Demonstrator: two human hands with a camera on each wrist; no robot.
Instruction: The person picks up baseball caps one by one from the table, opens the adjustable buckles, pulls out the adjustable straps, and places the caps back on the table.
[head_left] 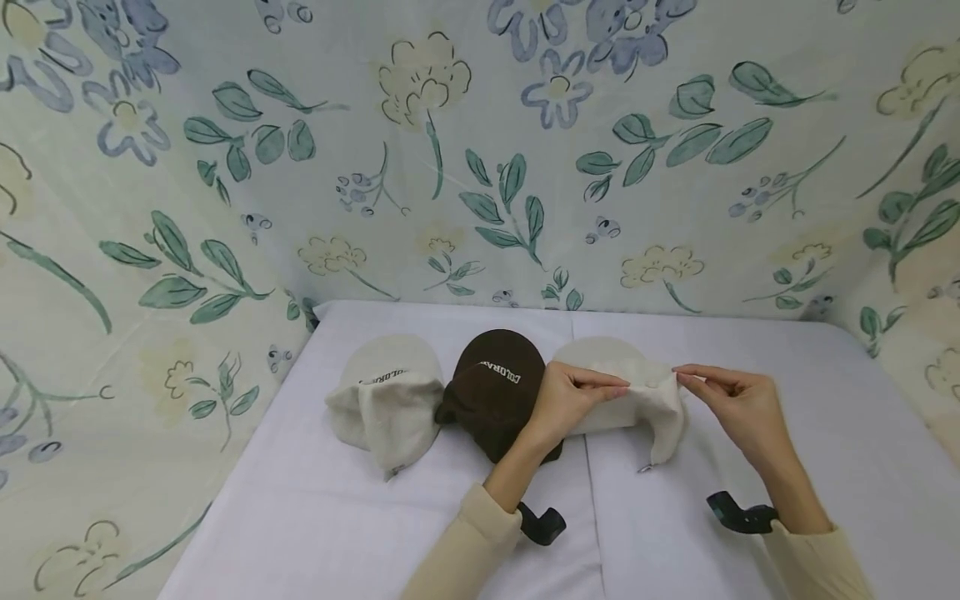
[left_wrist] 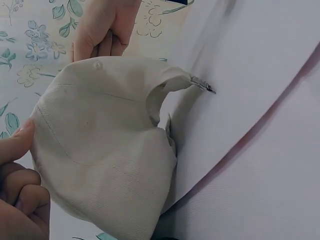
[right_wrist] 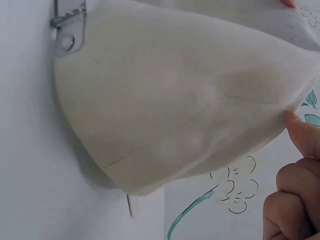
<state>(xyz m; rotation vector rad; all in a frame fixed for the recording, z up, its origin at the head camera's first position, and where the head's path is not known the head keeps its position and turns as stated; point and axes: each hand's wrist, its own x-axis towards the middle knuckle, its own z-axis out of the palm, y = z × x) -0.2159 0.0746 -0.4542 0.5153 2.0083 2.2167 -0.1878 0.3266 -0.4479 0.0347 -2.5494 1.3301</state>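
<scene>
A cream baseball cap (head_left: 600, 354) lies at the right end of a row of caps, and both hands hold its fabric. My left hand (head_left: 564, 400) pinches the cloth between thumb and fingers on the left side. On the other side my right hand (head_left: 738, 408) pinches the edge with thumb and fingertips. The cloth between them is drawn up, and in the left wrist view the crown (left_wrist: 100, 120) bulges with its seams showing. A strap with a metal buckle (left_wrist: 202, 85) hangs toward the table; the buckle (right_wrist: 69, 30) appears large in the right wrist view.
To the left sit a dark brown cap (head_left: 498, 367) with white lettering and another cream cap (head_left: 393, 358) with dark lettering, both with their cloth folded in. A white sheet (head_left: 337, 533) covers the table. Flower-patterned cloth (head_left: 480, 167) hangs behind and at the sides.
</scene>
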